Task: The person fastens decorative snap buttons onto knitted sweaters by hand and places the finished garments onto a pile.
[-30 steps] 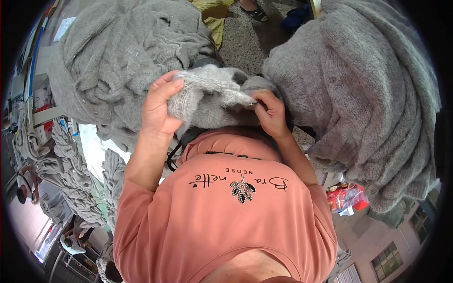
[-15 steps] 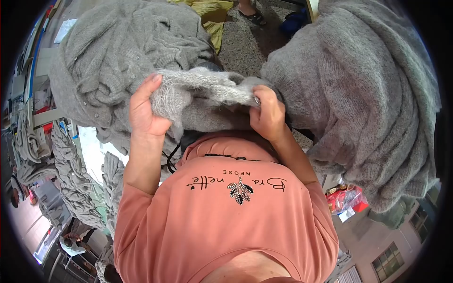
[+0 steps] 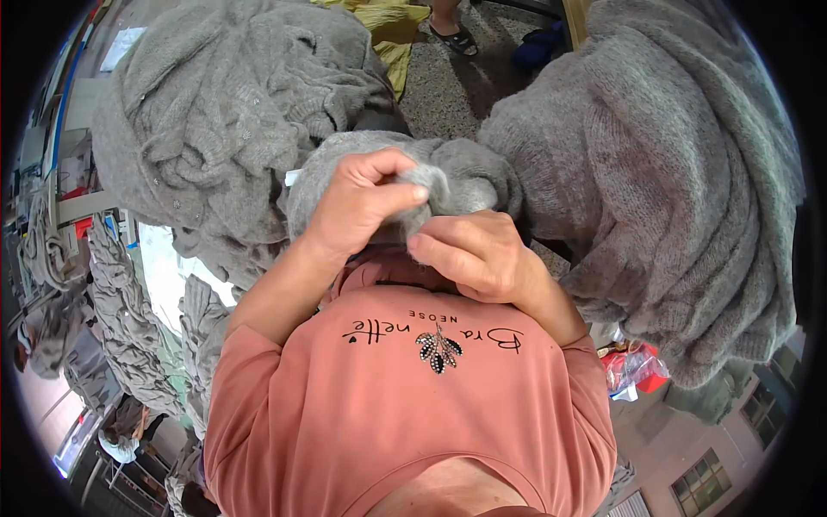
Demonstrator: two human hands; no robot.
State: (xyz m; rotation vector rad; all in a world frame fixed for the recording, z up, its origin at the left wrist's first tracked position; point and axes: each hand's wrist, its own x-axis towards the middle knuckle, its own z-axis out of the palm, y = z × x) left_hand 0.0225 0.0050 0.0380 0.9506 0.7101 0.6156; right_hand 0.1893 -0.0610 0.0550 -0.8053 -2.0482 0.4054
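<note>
A grey fuzzy knit garment [image 3: 345, 155] lies bunched over my lap, in front of my pink shirt. My left hand [image 3: 366, 202] pinches a raised fold of it between thumb and fingers. Just to the right and slightly lower, my right hand [image 3: 478, 254] is closed on the lower part of the same fold, its fingertips near my left thumb. The hands are close together. Whatever lies between the right fingertips is mostly hidden. A small white tag shows at the garment's left edge.
Large heaps of grey knitwear stand at the left [image 3: 207, 112] and right [image 3: 655, 172]. Yellow cloth [image 3: 392, 30] and another person's sandalled foot [image 3: 455, 39] are at the top. A red and clear plastic bag [image 3: 633, 366] sits at lower right. Another person [image 3: 121, 444] is at lower left.
My hands have come together from a wide hold and moved lower. The stretched light-grey knit between them has folded up, and more of the garment now lies spread behind them.
</note>
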